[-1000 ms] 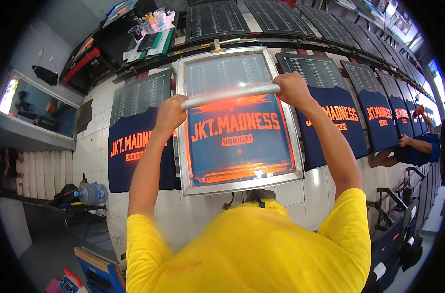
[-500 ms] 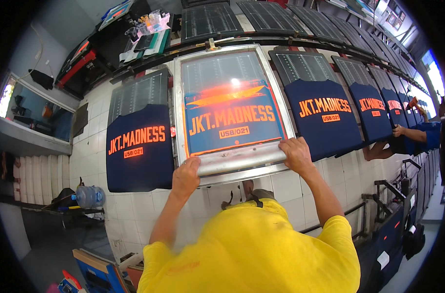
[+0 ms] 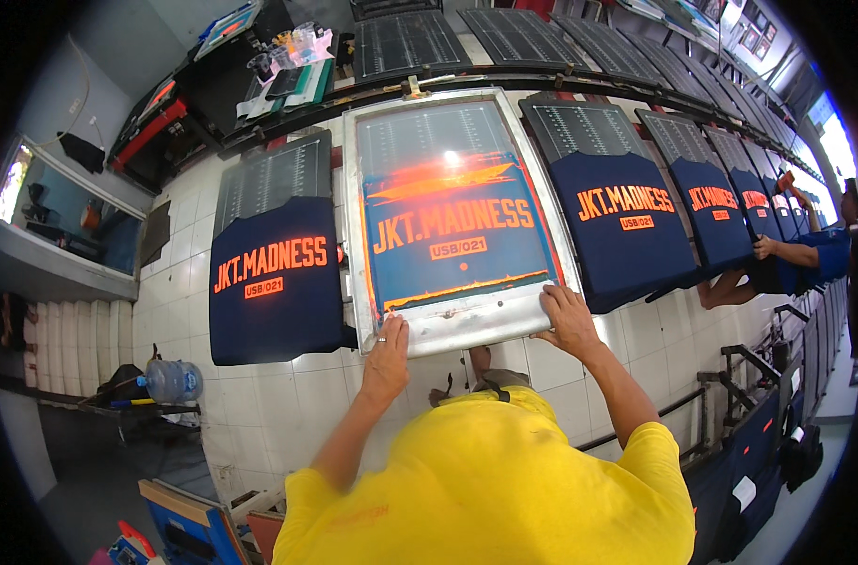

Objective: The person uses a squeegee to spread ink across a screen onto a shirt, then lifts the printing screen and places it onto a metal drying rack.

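A metal-edged printing screen lies over a navy shirt, its orange lettering showing through the mesh. Across the screen's near end rests a wide silver squeegee, with a line of orange ink along its far edge. My left hand grips the squeegee's left end, fingers on top. At the right end my right hand is closed round it, thumb toward me. More orange ink is smeared across the mesh above the lettering. The squeegee's blade edge is hidden.
Printed navy shirts lie on boards at left and right, with several more beyond. Behind runs a dark rail with more boards. A co-worker in blue is at far right. A water jug stands at left.
The squeegee has tilted, so more of its broad silver face shows. My left hand has shifted right and slightly nearer me. Seen from the head, the screen sits slightly farther right.
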The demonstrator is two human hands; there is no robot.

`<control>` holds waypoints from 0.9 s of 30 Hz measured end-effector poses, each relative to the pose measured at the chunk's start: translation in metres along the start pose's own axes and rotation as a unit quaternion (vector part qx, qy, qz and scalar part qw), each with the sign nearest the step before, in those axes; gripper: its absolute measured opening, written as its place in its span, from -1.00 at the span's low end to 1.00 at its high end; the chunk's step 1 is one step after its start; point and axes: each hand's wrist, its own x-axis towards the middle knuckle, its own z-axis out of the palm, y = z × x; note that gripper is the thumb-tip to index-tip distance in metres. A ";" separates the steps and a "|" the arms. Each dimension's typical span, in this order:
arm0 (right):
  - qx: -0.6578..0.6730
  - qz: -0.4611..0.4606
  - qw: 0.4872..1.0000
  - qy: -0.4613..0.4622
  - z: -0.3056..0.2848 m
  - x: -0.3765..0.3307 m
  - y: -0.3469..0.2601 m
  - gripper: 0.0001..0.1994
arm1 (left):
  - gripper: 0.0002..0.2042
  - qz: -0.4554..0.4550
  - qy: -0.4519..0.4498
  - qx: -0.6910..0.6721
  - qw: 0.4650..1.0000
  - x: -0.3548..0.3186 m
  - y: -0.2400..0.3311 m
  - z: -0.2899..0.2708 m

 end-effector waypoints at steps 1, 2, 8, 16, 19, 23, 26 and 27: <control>0.007 0.007 1.000 0.000 0.000 -0.002 -0.001 -0.28 | -0.43 -0.004 -0.007 -0.008 1.000 -0.002 0.000 0.000; 0.018 0.003 1.000 0.008 -0.002 -0.002 -0.004 -0.32 | -0.42 -0.008 -0.014 -0.014 1.000 -0.001 0.003 -0.006; 0.126 0.059 0.975 0.175 0.006 0.001 0.021 -0.63 | -0.41 -0.042 0.096 -0.135 0.985 0.002 -0.015 -0.019; 0.172 0.302 0.920 0.181 0.061 0.015 0.096 -0.69 | -0.62 -0.258 0.145 -0.165 0.941 0.008 -0.070 0.015; 0.246 0.321 0.894 0.192 0.079 0.026 0.111 -0.74 | -0.66 -0.280 0.131 -0.133 0.942 0.006 -0.088 0.028; 0.292 0.341 0.863 0.231 0.082 0.040 0.111 -0.80 | -0.70 -0.289 0.156 -0.145 0.933 0.010 -0.098 0.034; 0.305 0.360 0.851 0.230 0.069 0.043 0.100 -0.80 | -0.71 -0.289 0.157 -0.151 0.932 0.014 -0.101 0.030; 0.310 0.362 0.848 0.231 0.071 0.043 0.102 -0.80 | -0.71 -0.291 0.156 -0.162 0.930 0.016 -0.102 0.029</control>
